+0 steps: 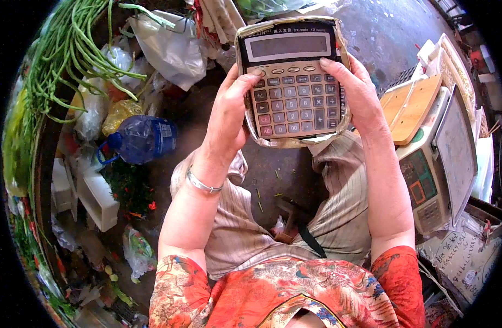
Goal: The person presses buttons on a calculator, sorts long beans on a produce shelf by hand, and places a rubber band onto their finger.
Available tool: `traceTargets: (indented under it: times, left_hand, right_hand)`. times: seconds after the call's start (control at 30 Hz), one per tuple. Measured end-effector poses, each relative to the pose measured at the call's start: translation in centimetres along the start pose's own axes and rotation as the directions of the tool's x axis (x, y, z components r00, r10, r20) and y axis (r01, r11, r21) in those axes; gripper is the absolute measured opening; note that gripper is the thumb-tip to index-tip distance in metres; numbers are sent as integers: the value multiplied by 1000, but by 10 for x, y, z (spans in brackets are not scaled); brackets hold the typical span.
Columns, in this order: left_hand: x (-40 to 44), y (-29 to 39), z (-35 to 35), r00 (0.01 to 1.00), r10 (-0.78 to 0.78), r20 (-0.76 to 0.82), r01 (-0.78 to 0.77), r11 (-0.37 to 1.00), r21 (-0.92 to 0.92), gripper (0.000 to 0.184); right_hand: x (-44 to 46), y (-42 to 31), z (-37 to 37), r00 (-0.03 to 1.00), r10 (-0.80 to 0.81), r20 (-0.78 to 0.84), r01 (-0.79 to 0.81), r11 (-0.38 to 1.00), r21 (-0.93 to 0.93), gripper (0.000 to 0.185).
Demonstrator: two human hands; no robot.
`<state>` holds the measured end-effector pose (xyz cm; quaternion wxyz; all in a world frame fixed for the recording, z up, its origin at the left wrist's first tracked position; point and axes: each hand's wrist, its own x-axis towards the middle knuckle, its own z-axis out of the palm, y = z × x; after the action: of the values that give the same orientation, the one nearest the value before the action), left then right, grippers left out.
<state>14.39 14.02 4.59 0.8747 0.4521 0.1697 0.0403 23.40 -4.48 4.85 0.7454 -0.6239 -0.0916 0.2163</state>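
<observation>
A large desktop calculator (297, 104), its edges wrapped in worn tape, is held up above my knees with its keys facing me. Its display looks grey, and I cannot make out any digits. My left hand (232, 101) grips the left side, thumb lying on the front near the upper left keys. On the opposite side my right hand (357, 90) is closed round the edge, its thumb at the corner just under the display. The fingers behind the calculator are hidden.
Long green beans (76, 54) hang at upper left. Below them are plastic bags (169, 49), a blue-tinted bottle (140, 139) and a white container (98, 199). To the right stand a weighing scale (431, 164), a wooden board (412, 109) and a box with handwriting (458, 257).
</observation>
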Motion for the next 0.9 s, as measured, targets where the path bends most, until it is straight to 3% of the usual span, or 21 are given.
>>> traceTargets:
  times: [0.4,0.9]
  left_hand:
    - [4,-6,-5,999,38,-18,-38,999,25,23]
    - [3,-6,-4,998,55,-2,-55,995,83,26]
  right_hand:
    - [-2,-2,1,1000,21,-7,-21,998,-52,41]
    - [0,2,-1,1000,25,2,-25,999,-30,42]
